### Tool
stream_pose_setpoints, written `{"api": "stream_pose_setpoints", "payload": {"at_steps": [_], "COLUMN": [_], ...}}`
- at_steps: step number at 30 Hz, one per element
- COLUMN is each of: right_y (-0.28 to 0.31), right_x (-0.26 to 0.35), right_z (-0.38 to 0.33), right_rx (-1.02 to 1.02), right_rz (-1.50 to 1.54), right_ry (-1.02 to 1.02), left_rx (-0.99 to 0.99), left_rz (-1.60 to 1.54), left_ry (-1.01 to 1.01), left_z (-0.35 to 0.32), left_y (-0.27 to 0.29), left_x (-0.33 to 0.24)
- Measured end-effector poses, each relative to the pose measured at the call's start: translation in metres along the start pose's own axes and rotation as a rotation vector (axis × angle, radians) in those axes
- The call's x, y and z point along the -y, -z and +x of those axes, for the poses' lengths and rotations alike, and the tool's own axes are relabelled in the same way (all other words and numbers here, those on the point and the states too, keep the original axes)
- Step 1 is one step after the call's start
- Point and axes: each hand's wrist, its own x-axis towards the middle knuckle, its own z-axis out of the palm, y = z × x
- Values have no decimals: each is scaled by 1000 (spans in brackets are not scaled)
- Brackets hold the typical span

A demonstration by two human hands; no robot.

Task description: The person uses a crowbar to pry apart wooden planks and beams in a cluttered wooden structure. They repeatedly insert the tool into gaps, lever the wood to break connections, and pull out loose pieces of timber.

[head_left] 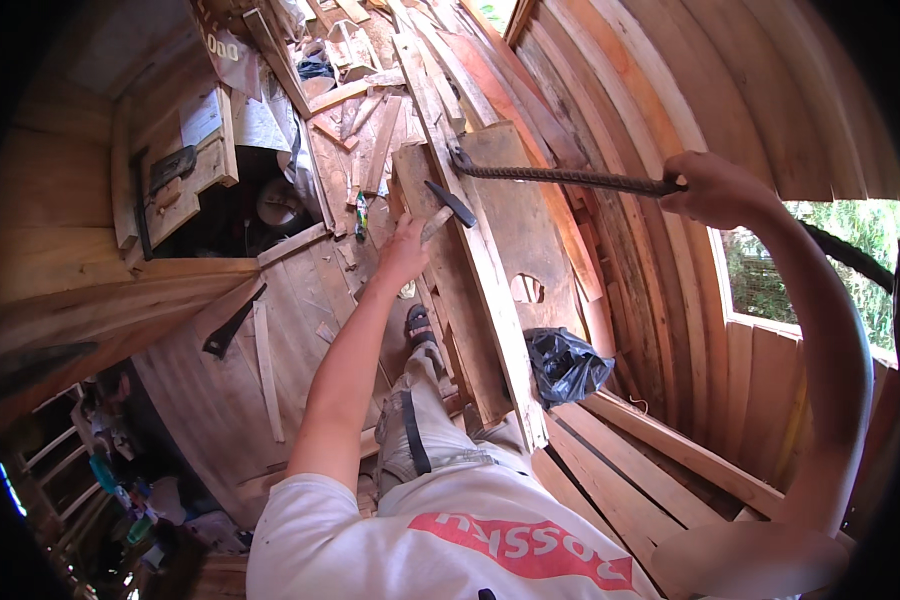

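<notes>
My left hand (403, 250) is wrapped round the short wooden handle of a hammer (454, 206), whose dark metal head lies over the near side of a long pale plank (492, 275). In my raised right hand (715, 190) is a long ribbed steel pry bar (570, 177). Its hooked end is at the plank's edge, just beyond the hammer head; whether it bites under the wood I cannot tell. The bar's other end runs back behind my right forearm. A wider brown board (450, 290) lies along the plank's left side.
A black plastic bag (567, 365) rests to the right of the plank. Offcuts (380, 145) litter the floor ahead. My sandalled foot (418, 322) stands left of the boards. A board wall (660, 150) with a window opening (805, 270) rises at the right.
</notes>
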Motion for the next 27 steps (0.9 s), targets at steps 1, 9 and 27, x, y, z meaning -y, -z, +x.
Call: {"api": "stream_pose_setpoints", "payload": {"at_steps": [1, 9, 27], "right_y": [10, 61, 116], "right_x": [3, 46, 83], "right_z": [4, -2, 26], "right_rx": [18, 77, 182], "right_rz": [-6, -117, -320], "right_ry": [-30, -119, -162], "left_rx": [65, -15, -346], "left_rz": [11, -101, -453], "left_ry": [50, 31, 248], "left_z": [6, 30, 54], "left_y": [4, -5, -87], "left_x": [-4, -11, -49]}}
